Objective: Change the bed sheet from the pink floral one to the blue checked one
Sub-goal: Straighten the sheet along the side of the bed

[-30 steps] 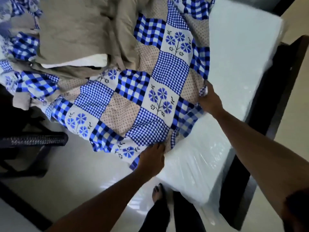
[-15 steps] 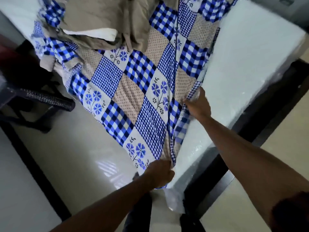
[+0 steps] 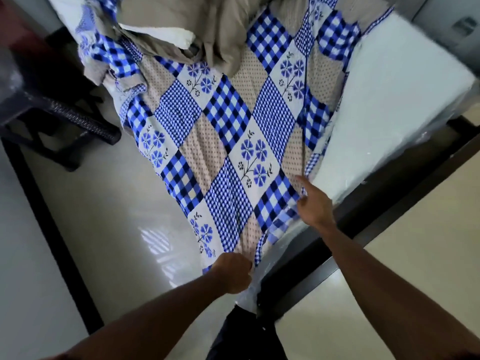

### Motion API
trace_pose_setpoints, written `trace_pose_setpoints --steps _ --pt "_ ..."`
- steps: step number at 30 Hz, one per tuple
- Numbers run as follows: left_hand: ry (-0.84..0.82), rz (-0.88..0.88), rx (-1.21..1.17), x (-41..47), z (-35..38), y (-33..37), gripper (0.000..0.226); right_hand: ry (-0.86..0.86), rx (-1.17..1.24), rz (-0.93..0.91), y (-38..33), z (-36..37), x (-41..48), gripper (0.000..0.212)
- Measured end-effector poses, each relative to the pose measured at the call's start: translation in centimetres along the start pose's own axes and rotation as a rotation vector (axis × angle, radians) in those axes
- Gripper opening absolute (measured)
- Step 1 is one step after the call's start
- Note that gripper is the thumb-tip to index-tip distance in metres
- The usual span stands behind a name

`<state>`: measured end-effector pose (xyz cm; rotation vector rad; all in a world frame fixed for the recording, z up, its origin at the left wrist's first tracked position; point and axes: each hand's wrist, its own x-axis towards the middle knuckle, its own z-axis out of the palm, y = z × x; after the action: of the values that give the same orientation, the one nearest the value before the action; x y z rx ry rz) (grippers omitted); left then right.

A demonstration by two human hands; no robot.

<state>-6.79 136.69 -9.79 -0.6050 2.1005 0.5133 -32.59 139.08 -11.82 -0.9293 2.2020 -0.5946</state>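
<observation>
1. My left hand [image 3: 232, 271] has its fingers curled tight and bunches the near corner of the blue checked sheet [image 3: 233, 141]. It sits at 6 o'clock, right at the near corner of the mattress [image 3: 389, 100].
2. My right hand [image 3: 315, 206] rests on the sheet's right edge, with the forefinger straight and pointing to 11 o'clock. The other fingers are hidden behind the back of the hand, so I cannot tell whether it pinches the cloth or only touches it.
3. From both hands the sheet runs away toward 12 o'clock, and that is its long axis. It covers the left part of the mattress and hangs off the left side above the floor [image 3: 104, 216]. Its far end lies crumpled under a beige blanket [image 3: 207, 29].
4. The bare mattress lies at 2 to 3 o'clock from my right hand, and the dark bed frame [image 3: 389, 183] runs along below it. The right hand is nearer the free edge, so I judge it should carry that edge toward 3 o'clock while the left hand anchors the corner. I see no pink floral sheet.
5. Half a second ago the right hand clenched the edge farther up, and a raised fold ran between my hands. Now that fold has flattened, the right hand sits closer to the left, and its forefinger has straightened. The left hand keeps its hold on the corner.
</observation>
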Motion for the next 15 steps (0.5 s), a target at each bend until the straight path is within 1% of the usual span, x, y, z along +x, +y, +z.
trace_pose_setpoints --steps 4,6,8,10,11,12,15 --pt "-0.095 0.015 0.000 0.2 1.1 0.2 0.042 0.015 0.087 0.023 1.5 0.8 -2.8 0.067" --pt "-0.107 0.047 0.030 0.7 0.7 0.2 0.047 -0.010 0.108 0.045 2.4 0.8 -3.4 0.065" --pt "-0.038 0.043 -0.030 1.3 -0.6 0.0 0.061 0.004 -0.020 0.004 3.0 0.4 -2.9 0.060" --pt "0.110 0.014 -0.110 2.5 -3.1 -0.3 0.070 0.080 -0.128 -0.025 3.2 -0.7 -1.5 0.056" --pt "0.177 -0.004 -0.146 3.2 -4.8 -0.5 0.069 0.123 -0.118 -0.016 3.2 -1.5 -0.5 0.055" --pt "0.216 -0.020 -0.224 4.0 -6.3 -0.7 0.063 0.156 -0.072 0.009 3.3 -2.4 0.6 0.054" --pt "0.309 -0.028 -0.580 6.6 -11.7 -0.8 0.036 0.250 0.102 0.093 3.6 -5.6 5.7 0.041"
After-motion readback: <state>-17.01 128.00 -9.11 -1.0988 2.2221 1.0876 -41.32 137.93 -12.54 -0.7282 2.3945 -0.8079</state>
